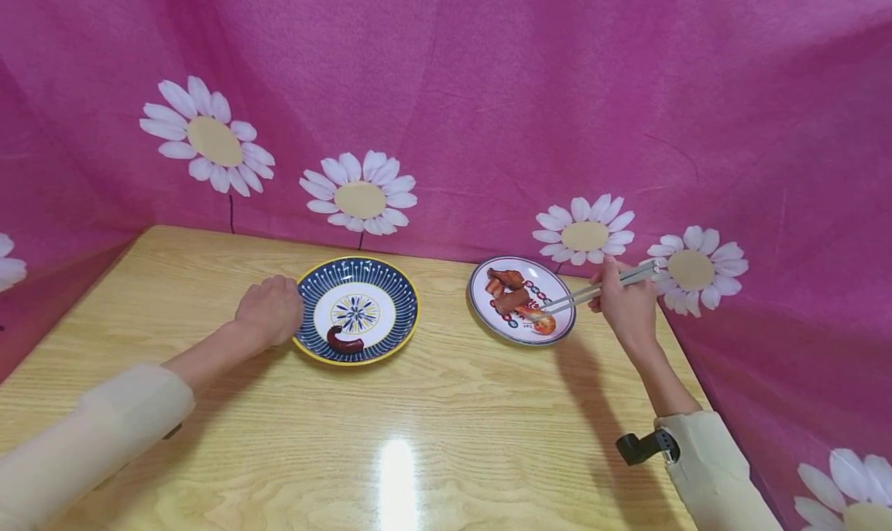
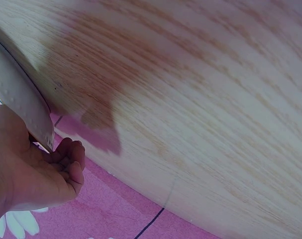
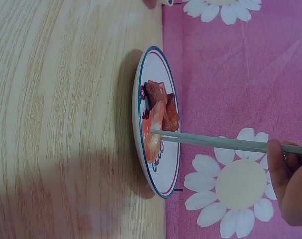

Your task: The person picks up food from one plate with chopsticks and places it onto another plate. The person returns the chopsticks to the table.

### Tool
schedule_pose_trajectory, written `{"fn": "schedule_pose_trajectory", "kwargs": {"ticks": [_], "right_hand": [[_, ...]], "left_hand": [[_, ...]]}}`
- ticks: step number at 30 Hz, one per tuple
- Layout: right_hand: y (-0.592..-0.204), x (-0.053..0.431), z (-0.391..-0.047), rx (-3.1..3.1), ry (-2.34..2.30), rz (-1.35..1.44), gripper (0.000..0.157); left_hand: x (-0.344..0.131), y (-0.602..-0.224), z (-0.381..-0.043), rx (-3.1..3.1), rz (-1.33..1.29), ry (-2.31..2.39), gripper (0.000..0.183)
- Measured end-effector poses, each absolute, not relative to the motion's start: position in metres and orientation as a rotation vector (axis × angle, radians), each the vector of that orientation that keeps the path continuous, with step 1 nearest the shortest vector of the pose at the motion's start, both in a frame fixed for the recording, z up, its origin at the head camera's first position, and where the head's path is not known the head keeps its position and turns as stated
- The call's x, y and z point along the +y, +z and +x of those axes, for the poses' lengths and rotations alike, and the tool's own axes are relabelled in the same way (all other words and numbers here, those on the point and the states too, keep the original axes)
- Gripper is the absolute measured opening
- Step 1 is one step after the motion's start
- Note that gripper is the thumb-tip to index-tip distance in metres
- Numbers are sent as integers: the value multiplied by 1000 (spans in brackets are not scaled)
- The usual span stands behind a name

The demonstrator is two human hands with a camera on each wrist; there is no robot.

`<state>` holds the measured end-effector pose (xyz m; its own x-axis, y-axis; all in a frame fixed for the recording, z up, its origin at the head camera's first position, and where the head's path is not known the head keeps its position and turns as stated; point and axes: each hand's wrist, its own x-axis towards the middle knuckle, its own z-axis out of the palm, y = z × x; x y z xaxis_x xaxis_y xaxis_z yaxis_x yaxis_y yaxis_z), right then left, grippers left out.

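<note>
The left hand grips the blue plate by its rim, maybe so it won't slide. Right of the blue plate, the right hand holds chopsticks far back, perhaps to reach well; their tips touch the shrimp on the white plate.

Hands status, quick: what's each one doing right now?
Left hand: closed, gripping the blue plate by its rim.
Right hand: closed, holding chopsticks.
</note>
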<state>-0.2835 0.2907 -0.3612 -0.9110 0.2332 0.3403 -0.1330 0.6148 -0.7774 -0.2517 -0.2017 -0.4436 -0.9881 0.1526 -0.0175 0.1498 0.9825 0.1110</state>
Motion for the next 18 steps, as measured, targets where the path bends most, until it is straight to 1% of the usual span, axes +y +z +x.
{"fn": "schedule_pose_trajectory", "kwargs": {"ticks": [9, 18], "right_hand": [[-361, 292, -284, -2477, 1166, -107, 61], [-364, 294, -287, -2443, 1222, -74, 56]], "left_hand": [[-201, -442, -252, 3111, 250, 159, 32], [-200, -440, -249, 3110, 245, 156, 31]]}}
